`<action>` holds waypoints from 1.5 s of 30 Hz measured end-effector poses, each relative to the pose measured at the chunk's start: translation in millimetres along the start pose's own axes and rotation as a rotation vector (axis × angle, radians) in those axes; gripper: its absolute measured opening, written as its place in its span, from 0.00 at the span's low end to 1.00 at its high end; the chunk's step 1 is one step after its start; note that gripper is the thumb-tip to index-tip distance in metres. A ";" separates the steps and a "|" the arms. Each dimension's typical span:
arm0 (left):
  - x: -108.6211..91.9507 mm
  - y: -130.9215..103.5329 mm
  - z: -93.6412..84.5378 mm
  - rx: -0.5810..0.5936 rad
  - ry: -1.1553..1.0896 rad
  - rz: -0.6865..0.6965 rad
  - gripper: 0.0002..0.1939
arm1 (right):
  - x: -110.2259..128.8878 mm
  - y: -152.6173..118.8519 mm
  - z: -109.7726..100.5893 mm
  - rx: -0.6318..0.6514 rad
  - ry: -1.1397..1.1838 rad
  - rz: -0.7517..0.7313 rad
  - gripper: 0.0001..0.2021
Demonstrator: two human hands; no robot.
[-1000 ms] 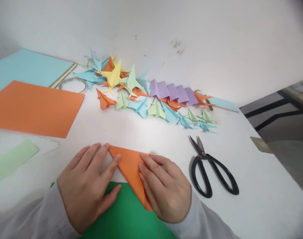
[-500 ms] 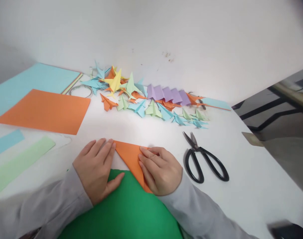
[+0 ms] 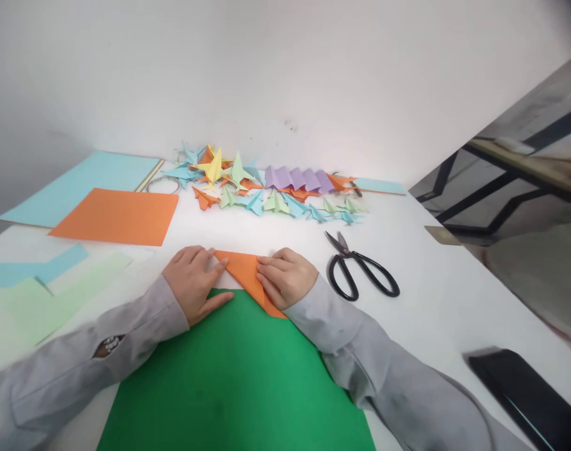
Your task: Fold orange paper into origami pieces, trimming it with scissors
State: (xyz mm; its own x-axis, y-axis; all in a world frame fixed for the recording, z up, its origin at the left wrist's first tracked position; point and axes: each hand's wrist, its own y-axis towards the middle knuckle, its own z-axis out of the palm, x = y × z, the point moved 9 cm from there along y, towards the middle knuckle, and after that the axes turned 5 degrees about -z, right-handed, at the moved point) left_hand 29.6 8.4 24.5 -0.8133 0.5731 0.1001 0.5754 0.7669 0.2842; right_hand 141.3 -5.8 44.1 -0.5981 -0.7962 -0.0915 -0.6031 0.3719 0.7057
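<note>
A piece of folded orange paper [image 3: 245,275] lies on the white table at the top edge of a green sheet [image 3: 238,376], partly overlapping it. Its left tip is under the fingertips of my left hand [image 3: 196,282], whose fingers lie flat and whose thumb stretches out apart over the green sheet. My right hand [image 3: 288,275] has its fingers bent and closed on the paper's right side, hiding that edge. To the right of this hand, black-handled scissors [image 3: 349,263] rest with their blades slightly apart.
Folded paper planes [image 3: 276,202] and a purple pleated strip [image 3: 297,180] lie along the wall. At left are an orange sheet [image 3: 116,218], a blue stack [image 3: 83,185], blue strips [image 3: 62,263] and green strips [image 3: 79,294]. A black phone-like object [image 3: 524,394] lies at lower right.
The view has shifted, showing more of the green sheet and the black object. My left index finger now reaches onto the orange paper's left tip. My right hand stays on its right side.
</note>
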 end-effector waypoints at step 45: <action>8.0 -4.8 3.2 0.053 -0.029 0.113 0.26 | -1.3 -2.5 -0.8 -0.044 0.005 -0.015 0.08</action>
State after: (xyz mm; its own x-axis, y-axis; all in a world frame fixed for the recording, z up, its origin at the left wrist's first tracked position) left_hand 20.6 10.3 20.9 -0.7404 0.6646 0.1008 0.6679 0.7105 0.2218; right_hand 144.0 -6.1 42.9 -0.5862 -0.8041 -0.0989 -0.5882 0.3384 0.7345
